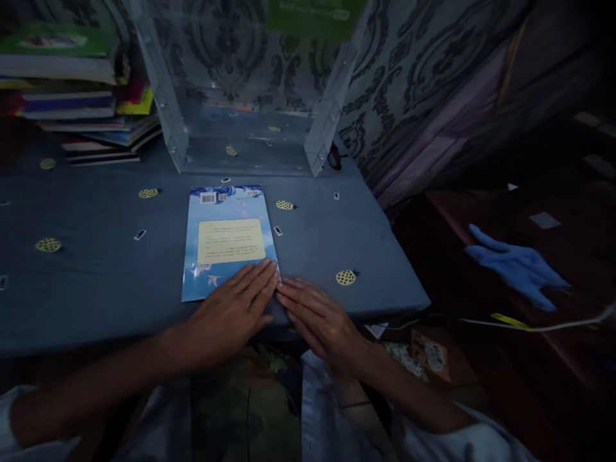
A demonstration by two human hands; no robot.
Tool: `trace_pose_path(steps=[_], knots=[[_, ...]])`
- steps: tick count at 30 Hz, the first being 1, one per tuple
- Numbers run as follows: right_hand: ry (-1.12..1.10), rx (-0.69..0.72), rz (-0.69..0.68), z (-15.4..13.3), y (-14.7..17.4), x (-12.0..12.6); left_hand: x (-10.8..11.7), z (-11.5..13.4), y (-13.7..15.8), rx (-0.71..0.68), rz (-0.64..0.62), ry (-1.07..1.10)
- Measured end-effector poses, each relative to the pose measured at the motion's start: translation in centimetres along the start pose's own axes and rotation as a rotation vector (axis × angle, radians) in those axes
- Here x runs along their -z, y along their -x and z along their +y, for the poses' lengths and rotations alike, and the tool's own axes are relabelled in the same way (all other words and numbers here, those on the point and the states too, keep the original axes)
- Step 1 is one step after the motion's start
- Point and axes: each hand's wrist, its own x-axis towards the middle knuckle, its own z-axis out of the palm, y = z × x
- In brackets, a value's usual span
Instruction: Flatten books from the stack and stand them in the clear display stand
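Observation:
A thin blue book [228,208] lies on the table, upside down to me, with a barcode and a cream text panel showing. My left hand [235,301] rests flat on its lower right part, fingers stretched out. Beside the book's lower right corner is my right hand [320,317], its fingers extended and lying on the tablecloth, the tips at the book's edge. The two hands' fingertips nearly meet there. Neither hand is wrapped around anything.
A clear plastic rack [248,147] stands behind the book. At the back left is a stack of books [91,109]. The blue tablecloth [110,276] has a pineapple print. Right of the table, a blue glove [520,263] lies on a dark surface near a pale cord [563,326].

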Motion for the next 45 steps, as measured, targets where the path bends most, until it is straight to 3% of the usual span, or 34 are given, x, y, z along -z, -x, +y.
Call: trace_pose_path(steps=[14, 20, 24, 31, 41, 45], knots=[[-0.028, -0.021, -0.017, -0.2, -0.7, 0.3, 1.3, -0.9, 5.1, 0.119, 0.058, -0.059], [-0.002, 0.039, -0.003, -0.4, -2.1, 0.0, 3.1, -3.1, 8.0, 0.157, 0.125, 0.024], [-0.003, 0.116, -0.088, -0.7, -4.1, -0.7, 3.7, -4.6, 8.9, 0.2, 0.131, 0.033], [-0.043, 0.198, -0.128, -0.6, -5.7, -1.3, 3.1, -4.3, 7.2, 0.094, 0.135, 0.021], [-0.062, 0.096, -0.089, 1.0, -3.4, 0.6, 1.7, -3.1, 1.0, -0.119, 0.133, 0.015], [-0.034, 0.086, -0.086, 1.5, -2.9, 1.2, 1.9, -3.2, -0.3, -0.111, 0.105, 0.053]])
